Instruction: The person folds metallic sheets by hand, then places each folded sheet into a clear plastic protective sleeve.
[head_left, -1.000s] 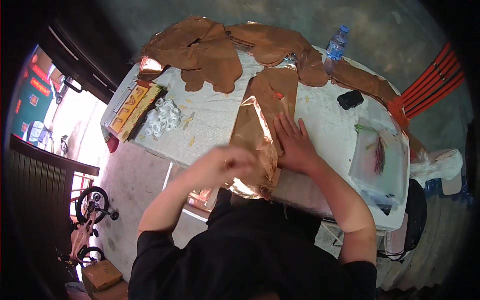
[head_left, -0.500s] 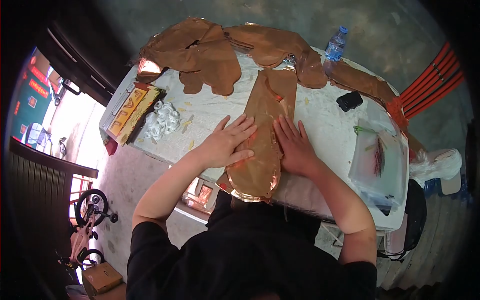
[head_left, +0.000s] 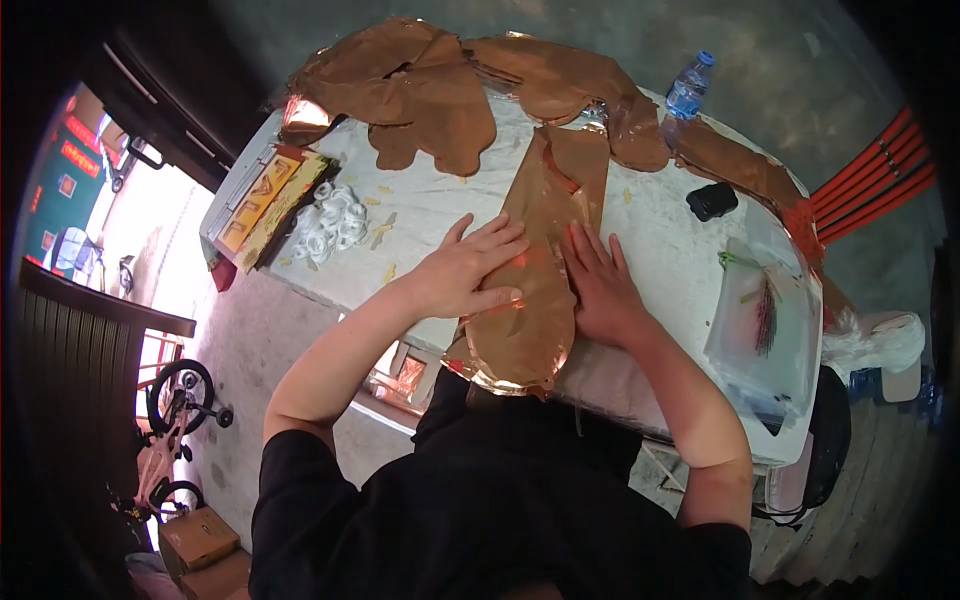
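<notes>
Foil sheet point(head_left: 530, 325): long copper-coloured piece, flat on the desk point(head_left: 430, 205), dead centre in front of the body.
Long axis: running away from the body, leaning a bit right toward the far end. Rounded near end hanging just over the desk's near edge.
Left hand point(head_left: 468, 272): open and flat, fingers spread, gripping nothing, lying crosswise over the sheet's middle.
Right hand point(head_left: 600, 288): flat and open too, nothing held, on the sheet's right edge, fingers pointing along the axis.
Nearer hand: basically a tie, both touching it. Left covers more.
Between the hands: a bare strip of foil.
Around: white rings point(head_left: 335, 225) well off to the left, more foil shapes point(head_left: 420, 90) piled near the narrow far tip.
</notes>
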